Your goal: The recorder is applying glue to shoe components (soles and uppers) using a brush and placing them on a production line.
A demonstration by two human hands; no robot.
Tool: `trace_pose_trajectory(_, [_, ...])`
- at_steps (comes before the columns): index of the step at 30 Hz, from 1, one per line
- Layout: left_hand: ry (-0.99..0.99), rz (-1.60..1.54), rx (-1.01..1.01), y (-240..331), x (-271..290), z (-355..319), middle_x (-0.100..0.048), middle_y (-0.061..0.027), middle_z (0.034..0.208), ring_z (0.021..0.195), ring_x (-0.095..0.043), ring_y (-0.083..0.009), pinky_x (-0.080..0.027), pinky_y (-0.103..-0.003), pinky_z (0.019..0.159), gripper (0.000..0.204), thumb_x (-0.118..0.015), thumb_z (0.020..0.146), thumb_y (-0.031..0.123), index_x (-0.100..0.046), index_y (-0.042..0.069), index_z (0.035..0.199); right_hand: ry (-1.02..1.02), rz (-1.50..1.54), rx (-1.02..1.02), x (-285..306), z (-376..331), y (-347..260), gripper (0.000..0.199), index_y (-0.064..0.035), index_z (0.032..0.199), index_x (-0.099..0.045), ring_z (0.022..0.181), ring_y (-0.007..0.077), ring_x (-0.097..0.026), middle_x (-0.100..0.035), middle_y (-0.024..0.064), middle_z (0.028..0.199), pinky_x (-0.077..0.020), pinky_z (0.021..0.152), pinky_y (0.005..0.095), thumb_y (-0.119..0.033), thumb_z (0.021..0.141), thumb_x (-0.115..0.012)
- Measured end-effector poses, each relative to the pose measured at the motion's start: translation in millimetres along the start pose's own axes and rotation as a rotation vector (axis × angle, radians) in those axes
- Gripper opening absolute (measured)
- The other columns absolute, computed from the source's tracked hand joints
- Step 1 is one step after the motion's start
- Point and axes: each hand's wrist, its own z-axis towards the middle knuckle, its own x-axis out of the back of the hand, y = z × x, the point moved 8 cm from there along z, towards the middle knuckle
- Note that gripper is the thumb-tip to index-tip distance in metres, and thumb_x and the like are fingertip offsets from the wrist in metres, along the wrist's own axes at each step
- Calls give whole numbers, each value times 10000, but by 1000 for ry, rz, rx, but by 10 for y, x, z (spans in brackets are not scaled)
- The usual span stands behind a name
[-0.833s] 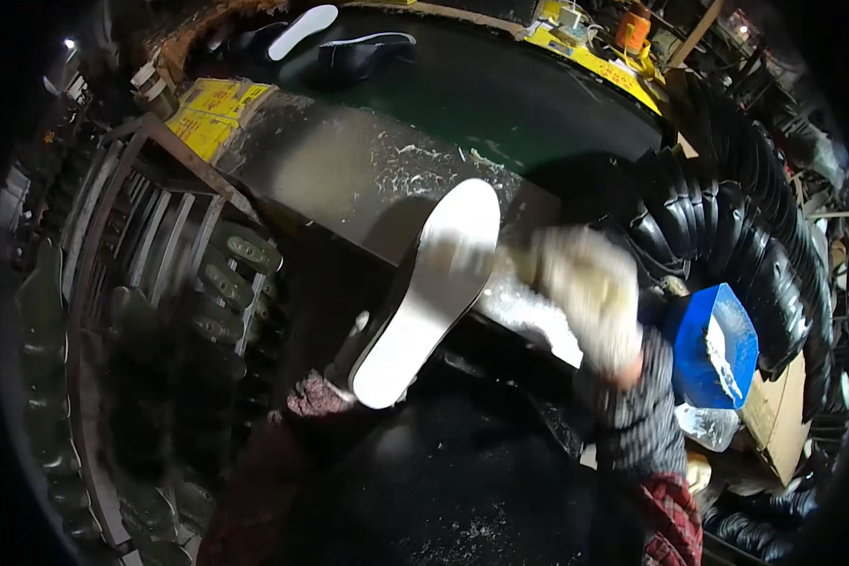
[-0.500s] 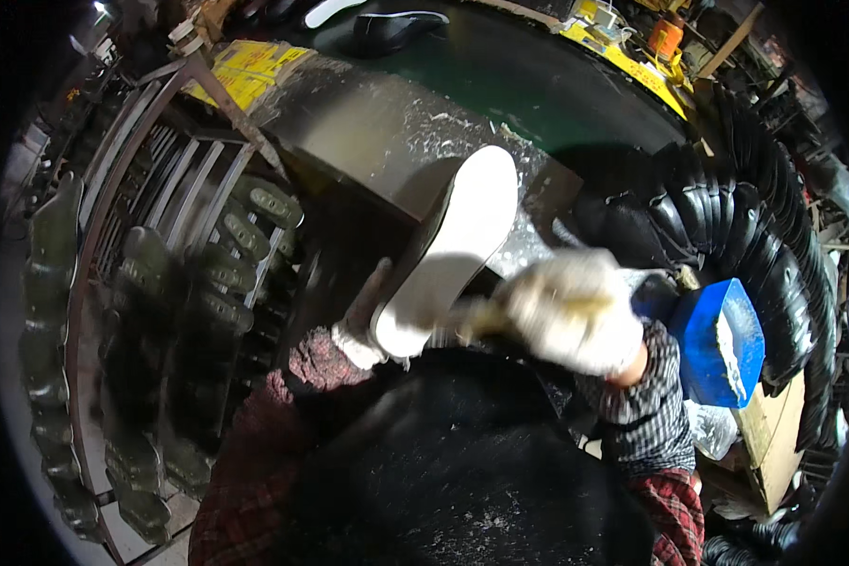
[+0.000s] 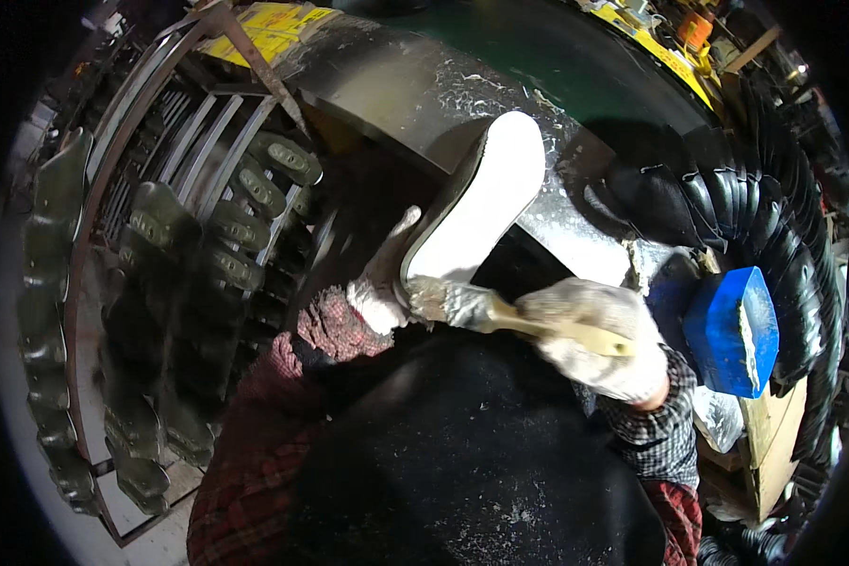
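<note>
A shoe [image 3: 486,203] with a white sole and a dark side is tilted above my lap, sole facing up. My left hand [image 3: 379,288], in a whitish glove, grips it from the left and beneath; part of that hand is hidden behind the shoe. My right hand [image 3: 599,335], also in a pale glove, is closed around the wooden handle of a flat paintbrush [image 3: 472,307]. The bristles touch or nearly touch the near end of the sole, and whitish stuff coats the brush around its metal band. A dark apron [image 3: 481,453] covers my lap.
A metal rack [image 3: 80,330] with rows of dark shoe-shaped pieces [image 3: 241,231] stands at left. Beyond the shoe is a stained work surface [image 3: 387,75]. On the right are a blue container [image 3: 731,330] with a white-smeared edge and stacked glossy black pieces [image 3: 726,203].
The brush, blurred before, now shows sharply at the sole's near end, its handle lying sideways. The shoe appears slightly farther right and higher; the whole view has shifted too.
</note>
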Motion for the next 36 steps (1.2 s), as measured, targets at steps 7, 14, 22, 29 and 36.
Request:
trace_pose_trajectory(7, [292, -60, 53, 63, 390, -265, -671, -243, 1037, 785, -689, -416, -603, -498, 601, 697, -409, 934, 629, -530, 61, 1319, 767, -17, -215, 1056, -17, 884, 207, 43, 1107, -630, 904, 130, -632, -680, 94, 989, -520, 789, 259, -70, 933, -621])
trace_pose_trajectory(14, [283, -206, -17, 344, 246, -319, -648, -260, 1126, 841, -674, -454, -551, -615, 620, 722, -387, 934, 630, -517, 52, 1346, 73, -347, -398, 337, 395, 650, 167, -53, 1044, -655, 785, 212, -641, -634, 95, 892, -512, 587, 309, -77, 879, -656])
trace_pose_trajectory(22, [657, 292, -296, 1778, 99, 646, -612, -209, 1125, 910, -651, -351, -613, -428, 747, 539, -541, 977, 383, -449, -34, 1305, 483, -673, 61, 939, -267, -14, 327, -6, 1053, -672, 830, 292, -659, -663, 159, 954, -535, 728, 360, -1, 736, -751])
trace_pose_trajectory(29, [676, 536, 198, 112, -224, 1696, -667, -157, 923, 726, -667, -237, -605, -313, 656, 514, -524, 968, 463, -547, -38, 1083, 729, -697, -99, 1278, -1480, -188, 321, -2, 1065, -657, 834, 283, -662, -672, 154, 959, -542, 732, 346, -3, 753, -734])
trace_pose_trajectory(36, [627, 581, 223, -523, -29, 2304, -398, 16, 627, 465, -359, -55, -329, -203, 411, 266, -585, 961, 420, -576, 154, 984, 995, -758, -107, 1437, -2288, -665, 285, 17, 1064, -660, 827, 267, -657, -672, 158, 939, -527, 736, 333, 17, 783, -704])
